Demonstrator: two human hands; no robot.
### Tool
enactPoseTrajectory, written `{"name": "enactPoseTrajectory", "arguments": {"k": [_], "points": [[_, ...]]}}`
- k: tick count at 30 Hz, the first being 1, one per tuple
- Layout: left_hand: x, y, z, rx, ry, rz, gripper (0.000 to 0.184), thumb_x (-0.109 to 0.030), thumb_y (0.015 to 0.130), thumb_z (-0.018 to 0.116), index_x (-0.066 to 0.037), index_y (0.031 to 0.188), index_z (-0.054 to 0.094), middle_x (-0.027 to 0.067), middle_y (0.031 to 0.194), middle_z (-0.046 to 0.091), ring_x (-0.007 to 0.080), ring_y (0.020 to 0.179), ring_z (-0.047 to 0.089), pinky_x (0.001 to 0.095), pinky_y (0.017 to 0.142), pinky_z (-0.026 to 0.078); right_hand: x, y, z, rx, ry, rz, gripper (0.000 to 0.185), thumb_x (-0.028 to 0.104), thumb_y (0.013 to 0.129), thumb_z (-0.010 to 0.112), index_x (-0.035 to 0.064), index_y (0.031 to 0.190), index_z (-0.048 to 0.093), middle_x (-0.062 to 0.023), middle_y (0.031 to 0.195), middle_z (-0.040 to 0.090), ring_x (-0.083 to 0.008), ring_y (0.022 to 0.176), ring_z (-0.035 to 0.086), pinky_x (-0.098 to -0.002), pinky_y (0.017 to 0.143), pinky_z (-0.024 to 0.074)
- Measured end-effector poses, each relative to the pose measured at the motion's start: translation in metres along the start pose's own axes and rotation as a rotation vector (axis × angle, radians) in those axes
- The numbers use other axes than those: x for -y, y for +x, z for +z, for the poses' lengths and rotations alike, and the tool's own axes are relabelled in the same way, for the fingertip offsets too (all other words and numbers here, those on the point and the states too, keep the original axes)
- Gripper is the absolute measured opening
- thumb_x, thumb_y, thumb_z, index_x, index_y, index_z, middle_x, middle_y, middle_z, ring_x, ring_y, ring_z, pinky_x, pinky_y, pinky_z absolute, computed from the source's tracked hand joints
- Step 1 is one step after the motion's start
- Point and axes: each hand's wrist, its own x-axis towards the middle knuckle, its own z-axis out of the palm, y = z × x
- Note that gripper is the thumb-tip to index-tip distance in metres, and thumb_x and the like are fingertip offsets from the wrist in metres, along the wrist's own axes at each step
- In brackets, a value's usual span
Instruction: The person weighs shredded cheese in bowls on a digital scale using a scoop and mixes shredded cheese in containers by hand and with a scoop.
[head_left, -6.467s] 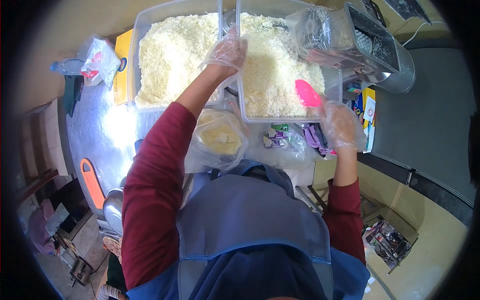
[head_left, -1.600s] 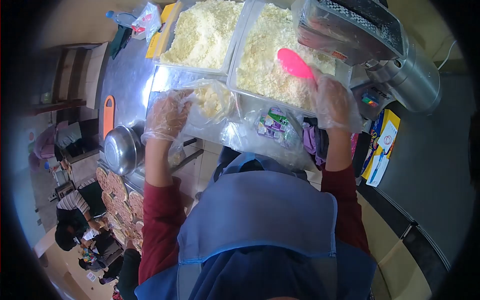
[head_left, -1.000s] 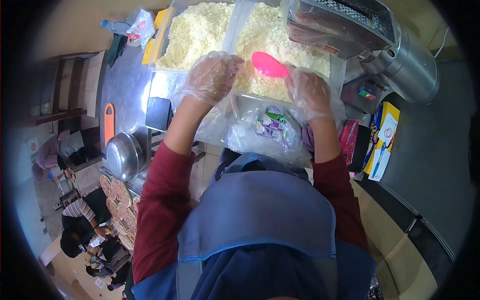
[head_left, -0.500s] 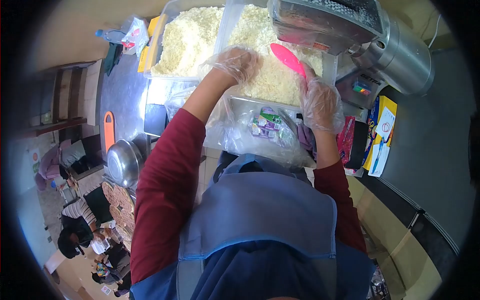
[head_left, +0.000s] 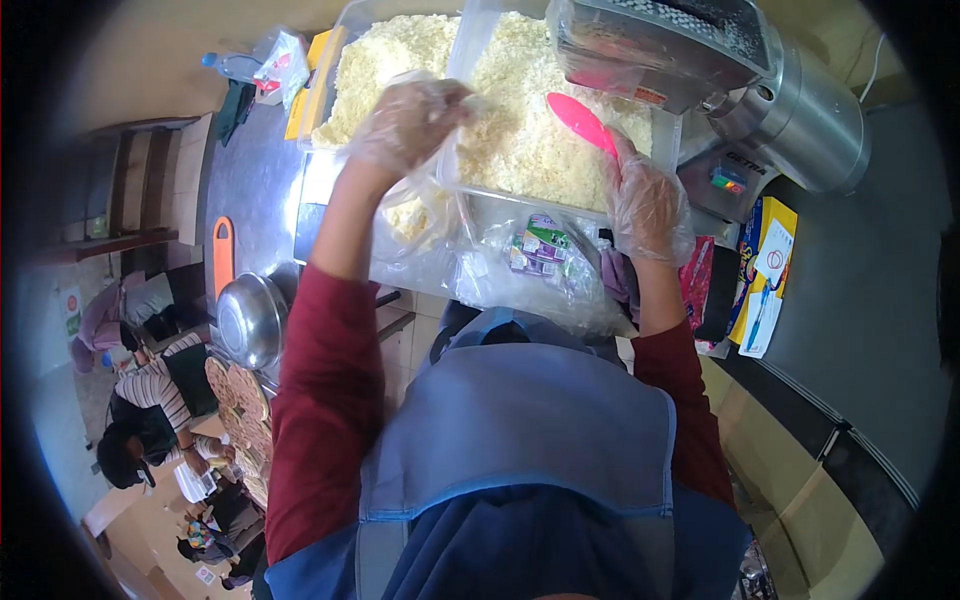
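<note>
At nine o'clock, a steel bowl [head_left: 250, 322] is resting. At eleven, the gloved left hand [head_left: 408, 128] is being held above the near edge of the left tub [head_left: 322, 90]; whether anything is being pinched cannot be told. At twelve, pale shreds [head_left: 520, 135] are being contained by the right tub [head_left: 530, 200]. At one, a pink scoop [head_left: 580, 122] is being gripped by the gloved right hand [head_left: 648, 212], at two. Shreds clinging to the loose gloves could be getting spilled between the tubs.
</note>
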Motion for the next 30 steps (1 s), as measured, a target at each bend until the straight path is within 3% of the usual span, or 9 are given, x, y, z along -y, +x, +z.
{"name": "enactPoseTrajectory", "arguments": {"k": [6, 8, 9, 14, 16, 21, 24, 25, 30], "points": [[0.017, -0.082, -0.036, -0.031, 0.064, -0.146, 0.024, -0.024, 0.083, 0.063, -0.009, 0.101, 0.066, 0.0124, 0.088, 0.067, 0.0292, 0.081, 0.064, 0.0374, 0.073, 0.049, 0.040, 0.007, -0.025, 0.356, 0.116, 0.051, 0.030, 0.023, 0.089, 0.055, 0.0142, 0.117, 0.060, -0.0193, 0.081, 0.063, -0.0349, 0.073, 0.062, -0.0446, 0.067, 0.0483], [0.022, -0.097, -0.032, 0.049, 0.070, -0.240, 0.024, -0.024, 0.083, 0.064, -0.009, 0.101, 0.066, 0.0125, 0.090, 0.067, 0.0297, 0.083, 0.064, 0.0375, 0.074, 0.049, 0.048, 0.000, -0.002, 0.170, 0.324, -0.307, 0.028, 0.027, 0.090, 0.052, 0.0096, 0.109, 0.063, -0.0205, 0.084, 0.063, -0.0340, 0.074, 0.063, -0.0454, 0.069, 0.0489], [0.025, -0.102, -0.029, 0.129, 0.078, -0.332, 0.025, -0.025, 0.082, 0.064, -0.009, 0.102, 0.066, 0.0127, 0.091, 0.067, 0.0303, 0.085, 0.063, 0.0376, 0.075, 0.048, 0.045, 0.008, 0.027, 0.332, 0.077, -0.263, 0.029, 0.029, 0.090, 0.050, 0.0060, 0.102, 0.064, -0.0202, 0.083, 0.064, -0.0335, 0.074, 0.063, -0.0459, 0.071, 0.0490], [0.041, -0.119, -0.008, 0.116, 0.121, -0.397, 0.024, -0.020, 0.080, 0.065, -0.010, 0.102, 0.067, 0.0108, 0.097, 0.068, 0.0288, 0.085, 0.063, 0.0371, 0.080, 0.048, 0.034, 0.031, 0.003, 0.364, -0.143, 0.059, 0.030, 0.029, 0.089, 0.050, 0.0038, 0.098, 0.064, -0.0208, 0.082, 0.064, -0.0360, 0.077, 0.063, -0.0449, 0.073, 0.0485], [0.041, -0.120, -0.003, 0.067, 0.179, -0.301, 0.026, -0.021, 0.080, 0.066, -0.012, 0.104, 0.067, 0.0102, 0.100, 0.067, 0.0282, 0.089, 0.063, 0.0367, 0.081, 0.048, 0.031, 0.024, -0.020, 0.214, -0.056, 0.003, 0.031, 0.030, 0.090, 0.049, 0.0048, 0.099, 0.065, -0.0208, 0.082, 0.064, -0.0366, 0.078, 0.062, -0.0453, 0.072, 0.0488], [0.025, -0.104, -0.013, 0.120, 0.173, -0.333, 0.028, -0.020, 0.080, 0.066, -0.013, 0.107, 0.065, 0.0101, 0.101, 0.066, 0.0281, 0.092, 0.062, 0.0372, 0.083, 0.047, 0.071, 0.015, 0.003, 0.463, -0.061, -0.116, 0.029, 0.031, 0.089, 0.051, 0.0082, 0.099, 0.065, -0.0210, 0.084, 0.064, -0.0359, 0.083, 0.063, -0.0450, 0.076, 0.0492], [0.023, -0.092, -0.017, 0.033, 0.175, -0.202, 0.027, -0.020, 0.082, 0.063, -0.013, 0.108, 0.064, 0.0111, 0.099, 0.066, 0.0282, 0.091, 0.062, 0.0377, 0.082, 0.047, 0.044, 0.029, 0.015, 0.382, -0.155, 0.110, 0.029, 0.031, 0.089, 0.050, 0.0095, 0.102, 0.065, -0.0209, 0.085, 0.065, -0.0357, 0.083, 0.063, -0.0450, 0.076, 0.0491], [0.023, -0.088, -0.017, -0.043, 0.151, -0.121, 0.026, -0.021, 0.084, 0.062, -0.013, 0.109, 0.063, 0.0119, 0.099, 0.066, 0.0284, 0.090, 0.062, 0.0381, 0.081, 0.047, 0.038, 0.024, -0.002, 0.248, -0.037, 0.100, 0.030, 0.030, 0.089, 0.049, 0.0100, 0.106, 0.064, -0.0208, 0.086, 0.065, -0.0361, 0.082, 0.063, -0.0455, 0.075, 0.0490], [0.038, -0.037, 0.001, -0.162, 0.130, -0.038, 0.026, -0.023, 0.090, 0.053, -0.013, 0.112, 0.061, 0.0145, 0.099, 0.065, 0.0291, 0.089, 0.063, 0.0386, 0.080, 0.048, 0.058, 0.009, -0.026, 0.302, -0.066, 0.074, 0.032, 0.030, 0.089, 0.049, 0.0133, 0.113, 0.061, -0.0188, 0.086, 0.064, -0.0368, 0.082, 0.063, -0.0464, 0.076, 0.0482]]}}
